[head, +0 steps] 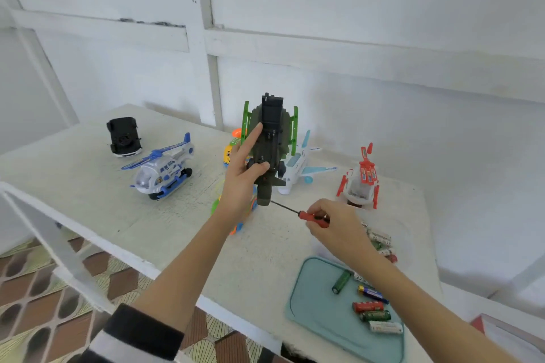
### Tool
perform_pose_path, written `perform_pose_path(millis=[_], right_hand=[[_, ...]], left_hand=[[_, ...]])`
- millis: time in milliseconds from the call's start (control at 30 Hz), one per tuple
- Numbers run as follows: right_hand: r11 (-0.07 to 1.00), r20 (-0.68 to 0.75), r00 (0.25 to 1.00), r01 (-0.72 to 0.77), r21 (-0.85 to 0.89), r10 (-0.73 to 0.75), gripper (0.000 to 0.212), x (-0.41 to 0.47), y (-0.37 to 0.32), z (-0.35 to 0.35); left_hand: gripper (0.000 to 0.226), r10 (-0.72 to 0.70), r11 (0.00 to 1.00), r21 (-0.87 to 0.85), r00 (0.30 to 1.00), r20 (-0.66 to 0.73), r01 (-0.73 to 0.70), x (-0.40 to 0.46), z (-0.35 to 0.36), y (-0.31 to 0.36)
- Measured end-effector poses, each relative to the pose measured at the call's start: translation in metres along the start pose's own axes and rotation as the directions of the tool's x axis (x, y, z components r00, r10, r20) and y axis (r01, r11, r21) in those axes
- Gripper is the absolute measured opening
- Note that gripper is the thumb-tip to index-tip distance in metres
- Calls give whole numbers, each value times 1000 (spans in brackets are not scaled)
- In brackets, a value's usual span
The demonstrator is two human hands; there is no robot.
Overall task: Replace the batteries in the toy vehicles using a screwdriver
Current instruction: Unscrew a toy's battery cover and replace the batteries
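Left hand (240,177) round green toy (269,141), airplane (298,166) close behind.

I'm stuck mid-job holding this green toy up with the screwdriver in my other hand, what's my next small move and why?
Probably swing the screwdriver tip up to the black underside panel of the green toy and find the screw. Your left hand already holds the toy raised, underside toward you, while the tip in your right hand sits below its lower end. No screw is clear from here.

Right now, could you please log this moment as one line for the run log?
left hand: holds green toy helicopter raised | right hand: grips red screwdriver, tip near toy | stage: unscrewing, apparently | batteries on teal tray
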State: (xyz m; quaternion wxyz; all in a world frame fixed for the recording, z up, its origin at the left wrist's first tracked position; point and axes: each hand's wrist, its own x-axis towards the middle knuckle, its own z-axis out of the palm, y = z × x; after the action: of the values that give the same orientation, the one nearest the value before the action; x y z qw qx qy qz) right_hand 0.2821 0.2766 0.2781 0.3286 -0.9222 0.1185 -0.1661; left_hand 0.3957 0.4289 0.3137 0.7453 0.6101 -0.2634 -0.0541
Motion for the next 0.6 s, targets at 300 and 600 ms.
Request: perform_pose_path(millis=[300,600], right_hand=[[962,274,942,238,-135,-195,20,7,1,58],[781,456,877,389,-489,-151,27,13,2,68]], left_hand=[[67,-35,998,53,999,29,33,-25,-35,6],[66,-43,998,40,997,57,41,-32,-40,5]])
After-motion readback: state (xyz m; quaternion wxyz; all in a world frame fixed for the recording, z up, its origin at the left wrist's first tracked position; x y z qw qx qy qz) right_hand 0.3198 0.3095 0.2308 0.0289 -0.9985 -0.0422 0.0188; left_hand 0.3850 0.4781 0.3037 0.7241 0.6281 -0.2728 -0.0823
